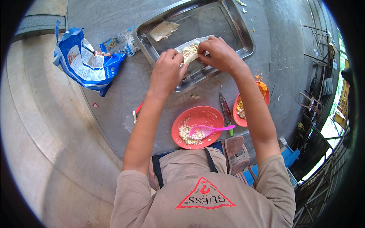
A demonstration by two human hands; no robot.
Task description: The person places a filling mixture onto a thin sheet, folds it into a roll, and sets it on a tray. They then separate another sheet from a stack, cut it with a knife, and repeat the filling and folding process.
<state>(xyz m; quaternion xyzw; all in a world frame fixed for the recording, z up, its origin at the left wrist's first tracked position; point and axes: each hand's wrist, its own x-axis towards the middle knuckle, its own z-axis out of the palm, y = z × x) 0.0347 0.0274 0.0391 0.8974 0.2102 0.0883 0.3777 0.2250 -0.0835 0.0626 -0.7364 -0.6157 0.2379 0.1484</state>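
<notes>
A thin pale wrapper (pixel 207 39) lies in the near part of a shallow metal tray (pixel 189 85), with a chunky whitish filling (pixel 189 52) heaped on it. My left hand (pixel 167 72) pinches the wrapper's left edge. At its right edge my right hand (pixel 220 55) has finger and thumb closed on the wrapper. A folded pale piece of wrapper (pixel 164 30) rests farther back in the tray. Close to my body, a red bowl (pixel 207 112) holds more whitish filling, and a pink spoon (pixel 207 131) leans in it.
A knife with a green handle (pixel 230 130) lies right of the red bowl. Partly behind my right forearm stands a second red bowl (pixel 266 99) with orange and yellow food. An opened blue bag (pixel 89 62) and a clear plastic package (pixel 119 42) lie left of the tray.
</notes>
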